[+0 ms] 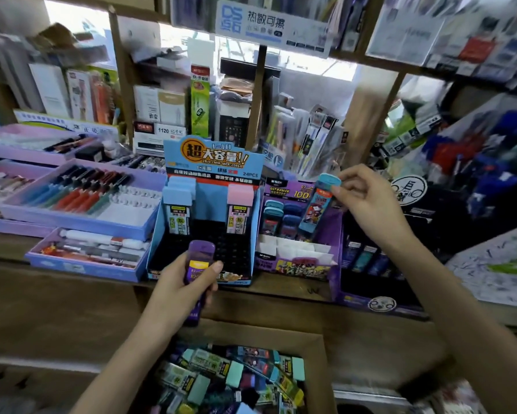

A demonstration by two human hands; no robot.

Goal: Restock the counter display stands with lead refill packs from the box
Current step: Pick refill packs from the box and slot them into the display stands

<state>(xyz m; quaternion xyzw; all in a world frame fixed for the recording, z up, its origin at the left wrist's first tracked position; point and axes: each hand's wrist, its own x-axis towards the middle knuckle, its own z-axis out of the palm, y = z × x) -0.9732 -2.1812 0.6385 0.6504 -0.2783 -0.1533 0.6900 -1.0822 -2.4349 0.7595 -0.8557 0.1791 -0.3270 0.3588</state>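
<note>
Pen trays (81,225), apparently, beside blue stand (212,162)

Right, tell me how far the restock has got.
Early on, it seems. Done: the blue stand has a few packs at the back, and the purple stand has a few at back left. In hand: the right hand pinches a teal pack over the purple stand, and the left hand holds a purple pack. Left: most slots are empty and the box is still full.
</note>
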